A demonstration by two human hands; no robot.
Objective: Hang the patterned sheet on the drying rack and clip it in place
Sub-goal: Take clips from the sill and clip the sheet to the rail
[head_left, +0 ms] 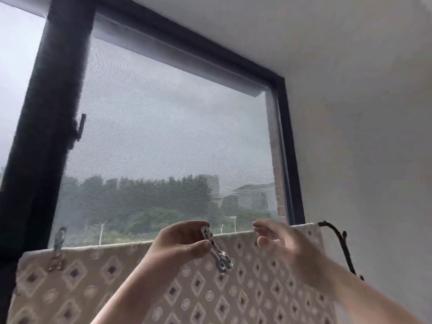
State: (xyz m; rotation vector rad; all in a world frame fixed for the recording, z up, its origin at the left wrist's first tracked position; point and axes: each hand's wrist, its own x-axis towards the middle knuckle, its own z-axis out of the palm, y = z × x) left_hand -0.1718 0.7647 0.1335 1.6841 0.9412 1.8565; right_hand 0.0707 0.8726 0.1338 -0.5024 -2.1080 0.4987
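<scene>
The patterned sheet (pixel 245 298), beige with diamond and circle motifs, hangs over a horizontal rail in front of the window. One metal clip (pixel 57 242) stands on the sheet's top edge at the far left. My left hand (pixel 182 239) pinches a second metal clip (pixel 216 250) between thumb and fingers, just in front of the sheet's upper edge. My right hand (pixel 278 242) hovers beside it to the right, fingers curled and apart, holding nothing, close to the top edge.
A large window (pixel 163 141) with a mesh screen and a dark frame (pixel 44 127) rises behind the rail. A dark bent rack end or hook (pixel 339 239) sticks out at the right, next to the white wall (pixel 374 148).
</scene>
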